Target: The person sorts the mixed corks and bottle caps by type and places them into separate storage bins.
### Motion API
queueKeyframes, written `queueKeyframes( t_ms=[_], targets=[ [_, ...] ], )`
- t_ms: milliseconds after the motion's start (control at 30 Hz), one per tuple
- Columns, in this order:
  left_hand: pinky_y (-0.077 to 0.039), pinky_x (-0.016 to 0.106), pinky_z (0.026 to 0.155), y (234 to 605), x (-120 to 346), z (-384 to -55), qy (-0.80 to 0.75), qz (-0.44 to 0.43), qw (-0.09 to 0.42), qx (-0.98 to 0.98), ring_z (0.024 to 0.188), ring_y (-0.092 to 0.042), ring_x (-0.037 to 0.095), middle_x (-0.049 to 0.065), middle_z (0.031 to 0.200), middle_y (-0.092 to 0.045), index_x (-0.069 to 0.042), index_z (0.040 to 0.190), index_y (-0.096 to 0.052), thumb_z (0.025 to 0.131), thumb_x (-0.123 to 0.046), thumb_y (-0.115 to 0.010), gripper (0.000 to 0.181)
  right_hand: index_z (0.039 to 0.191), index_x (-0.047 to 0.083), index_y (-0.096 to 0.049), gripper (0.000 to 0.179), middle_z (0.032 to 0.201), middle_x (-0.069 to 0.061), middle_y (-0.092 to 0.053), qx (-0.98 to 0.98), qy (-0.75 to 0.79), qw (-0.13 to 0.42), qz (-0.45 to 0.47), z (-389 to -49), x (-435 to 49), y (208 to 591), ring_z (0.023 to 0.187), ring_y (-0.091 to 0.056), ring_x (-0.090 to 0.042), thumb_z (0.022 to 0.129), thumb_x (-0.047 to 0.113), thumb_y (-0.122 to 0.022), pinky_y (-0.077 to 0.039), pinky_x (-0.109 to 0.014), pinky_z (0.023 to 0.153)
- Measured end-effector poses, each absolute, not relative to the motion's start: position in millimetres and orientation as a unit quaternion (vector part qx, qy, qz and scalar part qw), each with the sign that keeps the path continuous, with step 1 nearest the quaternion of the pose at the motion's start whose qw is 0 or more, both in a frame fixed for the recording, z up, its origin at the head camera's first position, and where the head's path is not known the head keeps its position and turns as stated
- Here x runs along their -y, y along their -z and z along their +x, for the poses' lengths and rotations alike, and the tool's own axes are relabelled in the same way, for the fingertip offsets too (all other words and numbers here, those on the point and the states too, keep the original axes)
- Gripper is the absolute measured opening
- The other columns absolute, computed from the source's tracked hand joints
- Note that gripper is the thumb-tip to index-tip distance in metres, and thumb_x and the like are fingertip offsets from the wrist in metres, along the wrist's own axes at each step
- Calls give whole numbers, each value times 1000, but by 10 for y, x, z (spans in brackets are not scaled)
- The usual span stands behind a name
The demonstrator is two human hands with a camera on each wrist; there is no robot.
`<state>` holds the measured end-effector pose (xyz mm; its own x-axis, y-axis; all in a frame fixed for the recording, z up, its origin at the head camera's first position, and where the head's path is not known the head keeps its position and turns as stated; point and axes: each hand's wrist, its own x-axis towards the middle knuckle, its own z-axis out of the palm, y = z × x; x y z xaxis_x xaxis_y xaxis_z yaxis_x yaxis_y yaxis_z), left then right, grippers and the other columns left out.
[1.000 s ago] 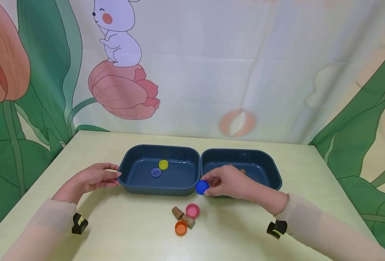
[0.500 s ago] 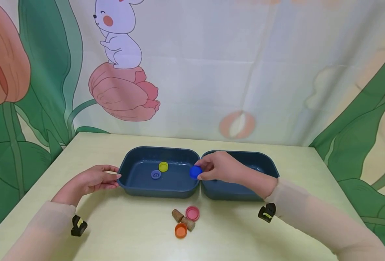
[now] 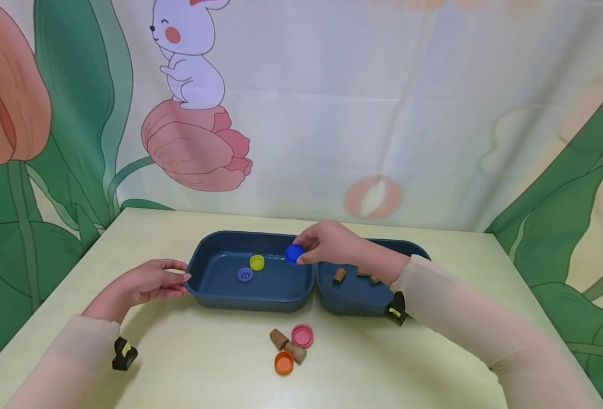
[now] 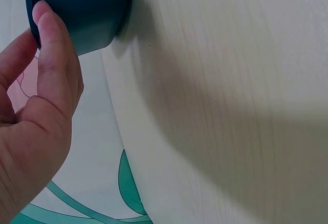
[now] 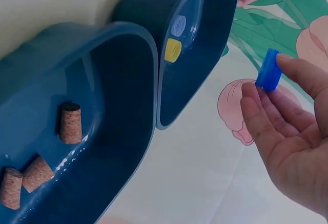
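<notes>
Between the thumb and fingertips of my right hand (image 3: 329, 244) is a blue bottle cap (image 3: 294, 254), held over the right part of the left dark blue tray (image 3: 250, 304). The right wrist view shows the pinched blue cap side-on, above tray height. A yellow bottle cap (image 3: 257, 262) and a purple bottle cap (image 3: 245, 275) lie on that tray's floor. My left hand (image 3: 150, 282) grips the same tray's left end at the rim; the left wrist view shows its fingers against the outer wall (image 4: 95, 19).
Against the left tray stands a right dark blue tray (image 3: 350, 307) with several corks (image 5: 70, 123), partly behind my right forearm. In front, on the table, lie two corks (image 3: 279, 339), a pink bottle cap (image 3: 302, 336) and an orange bottle cap (image 3: 283, 362). A printed curtain (image 3: 301, 142) hangs behind.
My right hand has carried the blue cap up and leftward, from the front edge between the trays to over the left tray. The left hand has stayed at the tray's end.
</notes>
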<state>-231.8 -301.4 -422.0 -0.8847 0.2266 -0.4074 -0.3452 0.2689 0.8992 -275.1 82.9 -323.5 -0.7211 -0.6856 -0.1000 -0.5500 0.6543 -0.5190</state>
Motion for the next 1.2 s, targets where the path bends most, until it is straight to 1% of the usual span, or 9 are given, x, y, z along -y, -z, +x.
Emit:
queueKeyframes(
  t_ms=[167,367,600,900,1200],
  targets=[
    [-63,20,77,4222,3015,-2307,-603,-40,237,-761,76,-71,7,-3,82,-71,10,137,-35,105,-10,-54,42,131,2,-67,40,121,-14,-75,-893,218,166,-356,-2873,-724,3226,114,-71,-24,95,19,-73,-60,-30,94],
    [-62,19,75,4218,3006,-2290,-608,-40,237,-757,75,-71,6,-3,81,-71,8,133,-38,105,-9,-54,36,132,4,-67,41,124,-13,-74,-891,197,177,-368,-2991,-593,3256,117,-70,-24,95,20,-73,-58,-32,100],
    [-62,19,74,4213,2999,-2287,-611,-42,236,-755,75,-71,7,-3,81,-71,6,131,-40,105,-9,-54,33,130,2,-67,39,123,-13,-75,-890,181,192,-372,-3108,-469,3312,114,-71,-23,95,19,-73,-59,-29,98],
    [-62,19,74,4206,3002,-2294,-608,-43,235,-757,74,-71,6,-3,81,-72,8,133,-39,105,-9,-54,36,129,0,-68,39,124,-16,-74,-890,170,214,-365,-3228,-292,3296,114,-70,-24,95,19,-73,-58,-28,100],
    [-62,19,74,4198,3000,-2304,-607,-45,235,-758,75,-70,6,-3,82,-72,7,133,-39,105,-10,-54,36,127,0,-68,37,121,-15,-75,-887,145,234,-371,-3315,-136,3297,105,-70,-20,94,17,-74,-58,-24,93]
  ],
)
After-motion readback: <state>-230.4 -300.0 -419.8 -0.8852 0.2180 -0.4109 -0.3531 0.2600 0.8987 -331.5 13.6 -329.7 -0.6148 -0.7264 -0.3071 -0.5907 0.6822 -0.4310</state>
